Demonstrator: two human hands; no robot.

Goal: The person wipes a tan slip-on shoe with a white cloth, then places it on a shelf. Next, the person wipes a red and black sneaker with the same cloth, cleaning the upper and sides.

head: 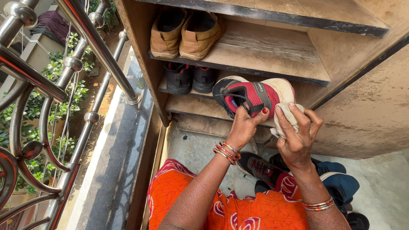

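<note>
Here we are looking down into an open wooden shoe rack beside a steel railing, and the left hand is clamped on the red and black mesh sports shoe with a cream sole, fingers hooked into its opening, thumb pressing the red side, holding it up just in front of the lower shelf; the right hand is closed around a bunched cream cloth, which sits against the heel end of that shoe at the right; the two hands are near each other but not touching, the shoe between them; on the top shelf, far and left, a pair of tan suede ankle boots stands heels out, and below them a pair of black shoes with red trim is tucked deep in the next shelf; down on the pale floor near the orange patterned garment lie a dark grey trainer with red laces and some navy slip-on shoes, partly hidden by the arms; my read is that a good wipe here wants the left hand keeping the shoe steady and turned so the sole edge faces the cloth, with the cloth folded to a fresh face, and short firm strokes along the cream rim rather than across the mesh
</note>
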